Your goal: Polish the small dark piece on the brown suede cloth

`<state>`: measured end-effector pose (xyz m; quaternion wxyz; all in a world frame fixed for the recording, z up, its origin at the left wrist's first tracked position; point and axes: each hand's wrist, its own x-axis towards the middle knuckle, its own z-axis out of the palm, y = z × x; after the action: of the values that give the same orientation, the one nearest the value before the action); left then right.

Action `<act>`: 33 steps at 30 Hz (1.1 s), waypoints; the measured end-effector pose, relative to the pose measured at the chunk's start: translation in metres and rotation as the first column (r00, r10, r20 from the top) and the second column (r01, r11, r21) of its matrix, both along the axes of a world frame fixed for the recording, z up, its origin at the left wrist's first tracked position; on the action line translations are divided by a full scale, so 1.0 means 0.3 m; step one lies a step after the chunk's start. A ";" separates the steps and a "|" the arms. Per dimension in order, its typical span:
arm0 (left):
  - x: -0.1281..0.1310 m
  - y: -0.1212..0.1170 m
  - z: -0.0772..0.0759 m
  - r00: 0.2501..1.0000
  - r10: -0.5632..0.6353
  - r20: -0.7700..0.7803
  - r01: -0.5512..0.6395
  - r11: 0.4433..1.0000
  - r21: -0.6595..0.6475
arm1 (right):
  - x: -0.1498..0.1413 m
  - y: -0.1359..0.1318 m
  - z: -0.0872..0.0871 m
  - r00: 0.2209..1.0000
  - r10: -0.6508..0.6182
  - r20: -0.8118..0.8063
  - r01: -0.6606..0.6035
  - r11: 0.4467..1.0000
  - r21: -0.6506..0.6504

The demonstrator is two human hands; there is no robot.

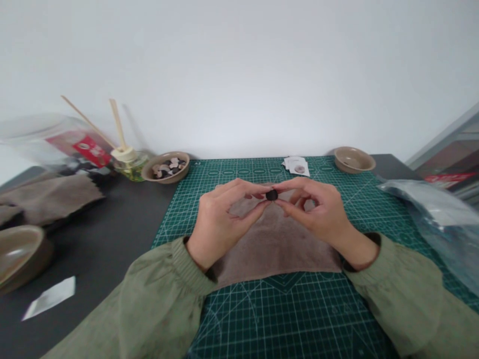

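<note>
A small dark round piece (272, 195), like a black disc or stone, is pinched between both hands above a brown cloth (277, 249). My left hand (226, 212) grips it from the left with thumb and fingertips. From the other side, my right hand (316, 207) closes its thumb and index finger on the same piece. The cloth lies flat under the hands on a green cutting mat (254, 309). What exactly the dark piece is cannot be made out.
Behind stand a bowl of dark and pale pieces (170, 167), white cards (296, 165) and another bowl (354, 159). Leftward are a reed diffuser (127, 159), a folded cloth (56, 197), a bowl (22, 254) and a paper slip (52, 296). Clear plastic bags (441, 214) lie right.
</note>
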<state>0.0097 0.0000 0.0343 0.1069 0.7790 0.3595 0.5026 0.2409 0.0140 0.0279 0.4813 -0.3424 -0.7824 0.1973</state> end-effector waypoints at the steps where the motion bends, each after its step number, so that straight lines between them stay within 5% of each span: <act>1: 0.000 -0.001 0.001 1.000 -0.003 0.001 0.003 1.000 0.007 | 0.000 -0.002 0.002 1.000 -0.009 0.006 0.009 1.000 0.014; 33: -0.009 -0.010 0.002 0.984 -0.125 0.127 0.125 0.992 0.010 | -0.001 -0.024 0.016 1.000 0.003 -0.022 0.002 0.981 0.193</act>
<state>0.0069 -0.0029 0.0350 0.1602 0.7666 0.3019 0.5437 0.2406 0.0068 0.0327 0.5209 -0.2917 -0.7925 0.1244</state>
